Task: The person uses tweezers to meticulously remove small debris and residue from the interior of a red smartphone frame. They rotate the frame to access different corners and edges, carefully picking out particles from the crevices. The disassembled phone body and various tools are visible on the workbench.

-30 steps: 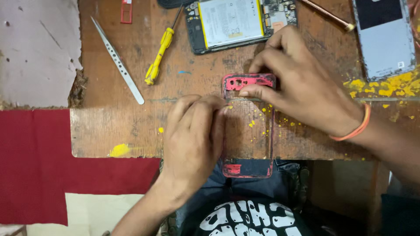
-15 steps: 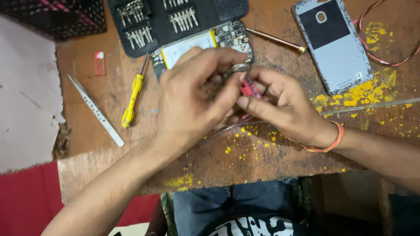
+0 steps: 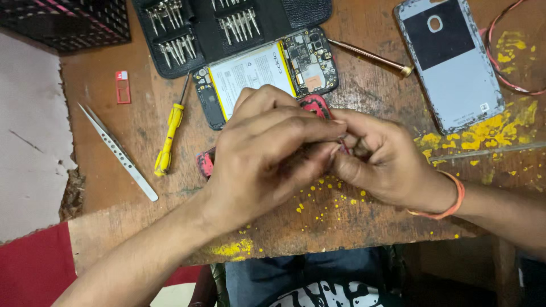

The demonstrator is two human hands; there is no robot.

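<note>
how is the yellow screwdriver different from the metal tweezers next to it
The yellow screwdriver has a bright yellow handle and thin dark shaft; the tweezers are plain silver metal. The screwdriver lies near upright in the picture, the tweezers slant diagonally. The tweezers look longer and flatter. Both lie untouched on the wooden table, left of the hands.

Count on the wooden table (image 3: 142, 131): two hands, left hand (image 3: 267, 153) and right hand (image 3: 381, 162); one red phone case (image 3: 315, 105); one opened phone (image 3: 264, 71); one phone back cover (image 3: 452, 62); one yellow screwdriver (image 3: 169, 133); one brown-handled driver (image 3: 369, 57); one tweezers (image 3: 118, 152); one bit kit (image 3: 227, 25); one red card tray (image 3: 122, 87).
</note>
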